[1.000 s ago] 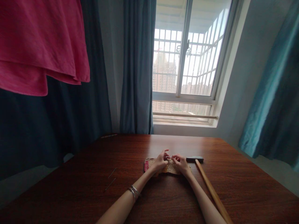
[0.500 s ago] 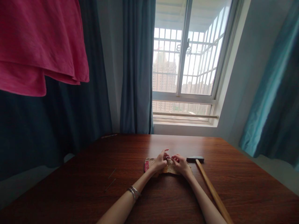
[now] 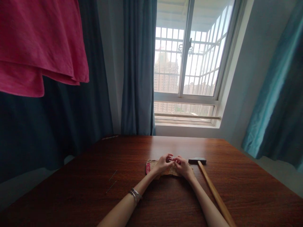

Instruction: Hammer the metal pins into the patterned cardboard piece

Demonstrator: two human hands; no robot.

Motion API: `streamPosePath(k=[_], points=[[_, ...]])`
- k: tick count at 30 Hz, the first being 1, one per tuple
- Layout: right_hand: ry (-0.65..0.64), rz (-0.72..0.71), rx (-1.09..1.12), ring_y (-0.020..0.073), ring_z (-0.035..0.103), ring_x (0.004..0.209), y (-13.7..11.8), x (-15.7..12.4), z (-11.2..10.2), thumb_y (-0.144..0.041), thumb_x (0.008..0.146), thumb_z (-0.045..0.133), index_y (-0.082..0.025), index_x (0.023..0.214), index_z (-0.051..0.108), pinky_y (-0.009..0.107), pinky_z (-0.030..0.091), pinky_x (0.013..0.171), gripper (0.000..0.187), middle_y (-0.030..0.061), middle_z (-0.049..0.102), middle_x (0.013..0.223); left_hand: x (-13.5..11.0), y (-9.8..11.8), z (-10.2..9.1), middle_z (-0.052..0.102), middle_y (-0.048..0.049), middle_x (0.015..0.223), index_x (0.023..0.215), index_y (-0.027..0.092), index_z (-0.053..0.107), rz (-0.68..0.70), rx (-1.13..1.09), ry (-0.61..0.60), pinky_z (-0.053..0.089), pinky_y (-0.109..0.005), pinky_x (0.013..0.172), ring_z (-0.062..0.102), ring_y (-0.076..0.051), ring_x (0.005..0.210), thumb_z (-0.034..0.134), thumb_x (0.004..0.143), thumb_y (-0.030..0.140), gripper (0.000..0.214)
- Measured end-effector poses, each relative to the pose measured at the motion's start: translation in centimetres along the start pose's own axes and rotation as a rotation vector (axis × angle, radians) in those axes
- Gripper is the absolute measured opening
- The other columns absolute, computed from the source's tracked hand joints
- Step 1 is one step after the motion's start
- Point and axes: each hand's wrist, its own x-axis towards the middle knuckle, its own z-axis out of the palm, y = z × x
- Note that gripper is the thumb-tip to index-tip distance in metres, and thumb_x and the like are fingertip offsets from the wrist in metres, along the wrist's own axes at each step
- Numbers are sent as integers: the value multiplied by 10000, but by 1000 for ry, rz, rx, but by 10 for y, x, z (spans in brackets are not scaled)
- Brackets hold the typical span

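Note:
My left hand (image 3: 163,164) and my right hand (image 3: 182,167) meet over a flat beige dotted piece with a pink end (image 3: 152,167), which looks like stitched or knitted cloth and lies on the table. Both hands have their fingers drawn into a pinch, fingertips almost touching. Something small and dark red with light spots shows at the left fingers; whether it is nails, thread or beads I cannot tell. The hands cover the middle of the beige piece. My left wrist wears a silver bracelet.
A hammer with a black head (image 3: 197,161) and long wooden handle (image 3: 216,195) lies right of my right arm. Two thin needle-like rods (image 3: 113,175) rest on the brown table (image 3: 132,151) at left. A window and curtains (image 3: 138,78) stand behind; a pink cloth (image 3: 42,47) hangs upper left.
My left forefinger, raised before, is now curled down. The fingertips of both hands have come closer together. The hammer and rods lie as before.

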Motion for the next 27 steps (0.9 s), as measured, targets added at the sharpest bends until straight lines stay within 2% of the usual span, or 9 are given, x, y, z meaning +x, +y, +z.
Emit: streamPosePath(k=[4, 8, 13, 27], points=[[-8, 11, 2, 141, 564, 682, -1, -2, 0, -278, 808, 497, -194, 821, 693, 244, 448, 668, 214, 29, 591, 785, 0, 6, 1, 652, -35, 845, 959, 136, 617, -24, 98, 8, 460, -250, 728, 589, -151, 786, 579, 749, 261, 248], [-6, 25, -26, 135, 559, 647, -1, -2, 1, -321, 808, 510, -191, 771, 680, 243, 447, 645, 217, 25, 587, 766, 2, 6, 2, 650, -27, 820, 943, 131, 617, -95, 157, 59, 459, -244, 708, 585, -148, 769, 569, 739, 242, 237], [2, 28, -41, 135, 561, 651, -1, -2, 1, -325, 807, 523, -190, 759, 678, 246, 451, 648, 211, 25, 589, 767, 4, 3, 2, 653, -28, 784, 845, 122, 641, -80, 199, 51, 446, -244, 701, 580, -150, 746, 556, 738, 264, 196], [-6, 35, -72, 136, 569, 659, -8, -5, -1, -286, 787, 523, -204, 751, 685, 248, 449, 661, 185, 15, 607, 741, 5, 7, 4, 672, -32, 764, 811, 135, 670, -114, 213, 70, 440, -239, 688, 587, -164, 750, 560, 732, 285, 202]])
